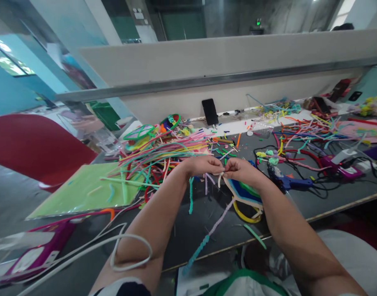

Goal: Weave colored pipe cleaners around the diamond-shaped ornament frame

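Note:
My left hand (203, 165) and my right hand (242, 170) meet over the dark table, fingertips pinched together. Between them is a short white pipe cleaner (219, 180), its free end hanging down. Below my right hand lies a flat blue and green piece with a cream edge (237, 190), partly hidden by the hand and forearm. A yellow loop (244, 217) sticks out beneath that piece. Nearby, a twisted lilac and teal strand (217, 224) runs toward the table's front edge. A short teal pipe cleaner (191, 196) lies close to my left wrist.
Many coloured pipe cleaners (164, 148) are heaped left of centre, beside a green sheet (83, 191). To the right are a blue glue gun (295, 183) and a magenta power strip (342, 168) with black cords. A phone (210, 112) leans on the partition. White cable (131, 237) loops over my left forearm.

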